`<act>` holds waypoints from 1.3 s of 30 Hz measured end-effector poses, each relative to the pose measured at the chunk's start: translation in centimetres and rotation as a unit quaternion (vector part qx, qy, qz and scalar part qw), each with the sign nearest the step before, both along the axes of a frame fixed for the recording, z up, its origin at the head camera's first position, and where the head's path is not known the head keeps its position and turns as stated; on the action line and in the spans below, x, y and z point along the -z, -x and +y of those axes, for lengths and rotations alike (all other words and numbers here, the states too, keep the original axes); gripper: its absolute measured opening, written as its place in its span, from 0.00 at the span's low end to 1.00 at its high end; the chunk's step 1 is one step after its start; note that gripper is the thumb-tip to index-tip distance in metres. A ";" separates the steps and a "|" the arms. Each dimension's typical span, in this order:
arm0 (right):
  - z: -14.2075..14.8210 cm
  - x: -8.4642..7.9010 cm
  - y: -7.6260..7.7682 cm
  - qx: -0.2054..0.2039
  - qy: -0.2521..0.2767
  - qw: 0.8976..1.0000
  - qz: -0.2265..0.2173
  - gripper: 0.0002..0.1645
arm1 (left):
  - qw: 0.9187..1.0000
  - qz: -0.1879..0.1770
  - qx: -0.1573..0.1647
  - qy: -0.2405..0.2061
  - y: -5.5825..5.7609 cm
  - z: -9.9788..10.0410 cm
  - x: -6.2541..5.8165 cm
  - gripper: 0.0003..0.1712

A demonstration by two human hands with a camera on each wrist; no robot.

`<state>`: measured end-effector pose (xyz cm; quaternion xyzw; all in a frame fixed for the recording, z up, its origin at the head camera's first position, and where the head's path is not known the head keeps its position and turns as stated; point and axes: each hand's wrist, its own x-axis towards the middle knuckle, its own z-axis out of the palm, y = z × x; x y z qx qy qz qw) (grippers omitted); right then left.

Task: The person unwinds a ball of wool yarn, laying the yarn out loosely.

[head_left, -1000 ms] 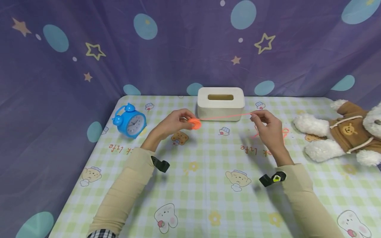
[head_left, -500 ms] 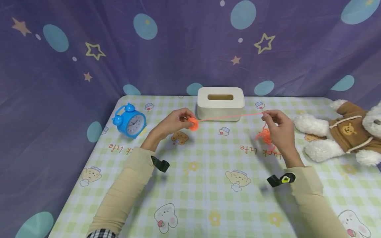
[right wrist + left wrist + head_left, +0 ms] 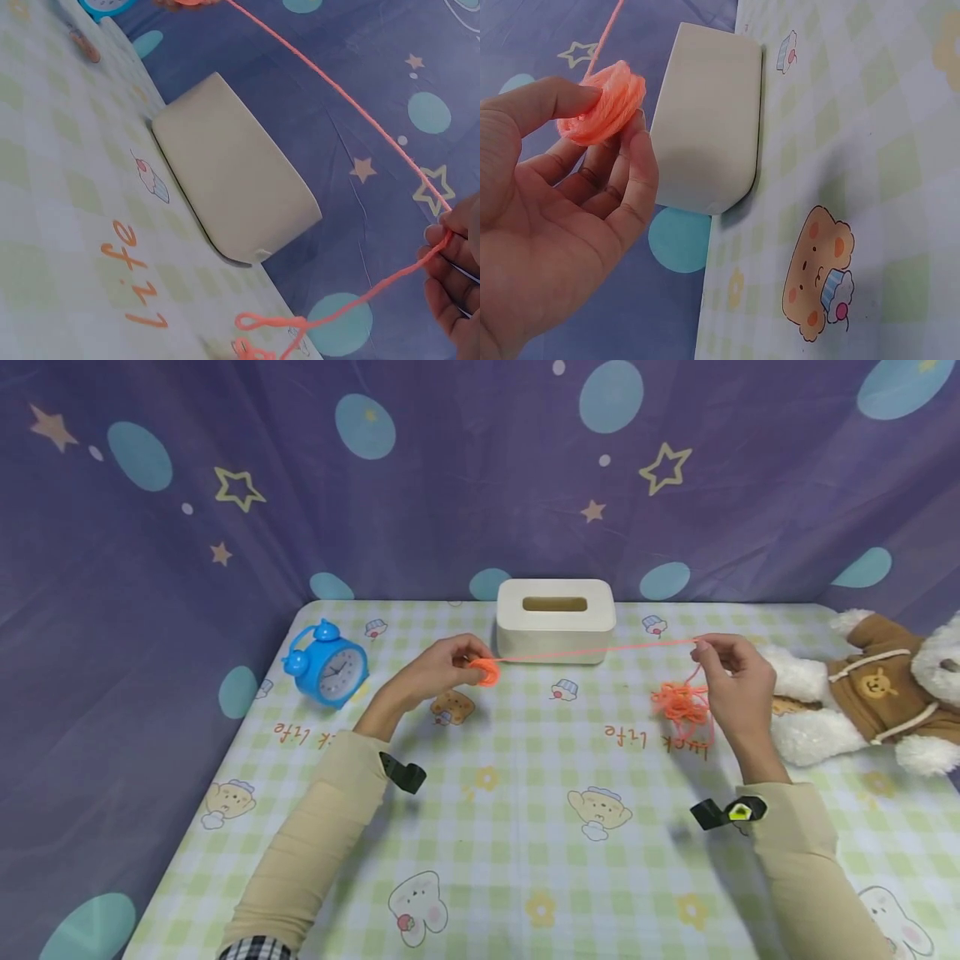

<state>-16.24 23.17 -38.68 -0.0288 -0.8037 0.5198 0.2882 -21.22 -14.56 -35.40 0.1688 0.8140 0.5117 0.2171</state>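
Observation:
My left hand (image 3: 442,668) pinches a small wound ball of orange yarn (image 3: 604,109) between thumb and fingers, above the table. From it a taut strand (image 3: 592,652) runs across in front of the tissue box to my right hand (image 3: 738,681), whose thumb and fingertips pinch it. Below the right hand, the strand hangs down to a loose tangle of orange yarn (image 3: 681,703) on the tablecloth. In the right wrist view, the pinched strand (image 3: 375,289) drops from the fingertips toward loops of that tangle.
A cream tissue box (image 3: 555,627) stands at the back middle. To the left is a blue alarm clock (image 3: 327,667). A white plush bear in a brown hoodie (image 3: 873,685) lies at the right, partly behind the right hand. A patterned curtain (image 3: 480,485) hangs behind the table.
My right hand has moved to the right, drawing the strand longer between the hands and uncovering the tangle. My left hand stays nearly in place, the ball turning slightly in its fingers.

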 end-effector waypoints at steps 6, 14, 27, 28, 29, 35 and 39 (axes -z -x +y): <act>0.9 0.4 0.0 0.007 0.019 1.000 0.020 0.13 | 1.000 0.007 -0.002 0.012 0.0 -0.1 0.1 0.11; 2.5 1.5 0.4 0.032 0.012 0.999 0.018 0.13 | 1.000 0.014 -0.005 0.017 0.0 -0.2 -0.1 0.07; 4.4 1.8 0.2 0.073 0.027 0.997 -0.006 0.12 | 1.000 0.006 -0.008 0.005 0.0 -0.3 -0.3 0.07; 4.6 1.8 0.1 0.076 0.029 0.997 -0.008 0.12 | 1.000 0.004 -0.010 0.002 0.1 -0.4 -0.3 0.07; 4.7 1.8 0.1 0.081 0.027 0.996 -0.011 0.12 | 1.000 0.001 -0.012 -0.001 0.1 -0.4 -0.3 0.08; 5.3 2.0 -0.2 0.093 0.017 0.995 -0.035 0.11 | 1.000 -0.008 -0.015 -0.023 0.2 -0.5 -0.3 0.10; 5.4 2.2 -0.6 0.083 -0.027 0.993 -0.085 0.13 | 1.000 -0.001 -0.023 -0.017 0.3 -0.3 -0.4 0.10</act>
